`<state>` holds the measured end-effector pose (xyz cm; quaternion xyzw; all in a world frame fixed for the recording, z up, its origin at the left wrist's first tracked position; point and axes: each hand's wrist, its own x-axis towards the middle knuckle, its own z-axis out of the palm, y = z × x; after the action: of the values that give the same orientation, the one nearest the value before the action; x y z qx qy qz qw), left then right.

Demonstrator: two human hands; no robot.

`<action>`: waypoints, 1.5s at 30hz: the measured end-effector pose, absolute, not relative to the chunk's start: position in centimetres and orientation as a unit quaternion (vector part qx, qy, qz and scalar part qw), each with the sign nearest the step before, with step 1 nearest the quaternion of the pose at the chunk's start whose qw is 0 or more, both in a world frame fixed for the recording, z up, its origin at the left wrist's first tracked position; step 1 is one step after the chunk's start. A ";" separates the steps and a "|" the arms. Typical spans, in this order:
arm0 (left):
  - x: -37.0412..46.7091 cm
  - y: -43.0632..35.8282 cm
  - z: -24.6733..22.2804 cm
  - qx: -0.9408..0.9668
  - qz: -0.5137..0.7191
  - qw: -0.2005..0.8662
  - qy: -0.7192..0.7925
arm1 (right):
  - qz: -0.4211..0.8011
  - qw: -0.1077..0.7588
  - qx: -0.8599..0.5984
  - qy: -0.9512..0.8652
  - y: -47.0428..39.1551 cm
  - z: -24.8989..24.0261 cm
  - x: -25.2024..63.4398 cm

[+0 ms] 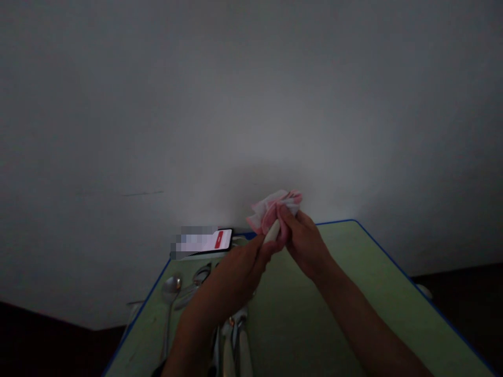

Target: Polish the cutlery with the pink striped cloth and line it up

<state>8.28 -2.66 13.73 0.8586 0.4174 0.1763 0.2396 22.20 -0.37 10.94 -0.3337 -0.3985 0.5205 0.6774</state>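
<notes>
Above the far part of the table, my left hand [247,256] is closed around the pale handle [272,232] of a utensil whose other end is hidden in cloth. A pink and white cloth [271,209] is wrapped about that end. My right hand [301,235] grips the cloth, thumb on top, pressing it around the utensil. Below my left forearm lie several pieces of cutlery with pale handles [243,345], partly covered by the arm. A metal ladle or large spoon [172,288] rests to the left of them.
The green table [393,303] has a blue edge and stands against a grey wall [251,104]. A phone [204,242] with a lit screen leans at the back left. More metal utensils [196,280] lie near it.
</notes>
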 end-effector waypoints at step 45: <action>5.7 -2.5 15.0 0.862 0.146 0.287 0.391 | 0.482 0.655 -0.364 -0.454 -0.5 12.2 24.4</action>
<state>5.72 -2.50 15.01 0.8621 0.3913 0.1457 0.2871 24.38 -0.48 12.24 -0.3638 -0.4538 0.4820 0.6553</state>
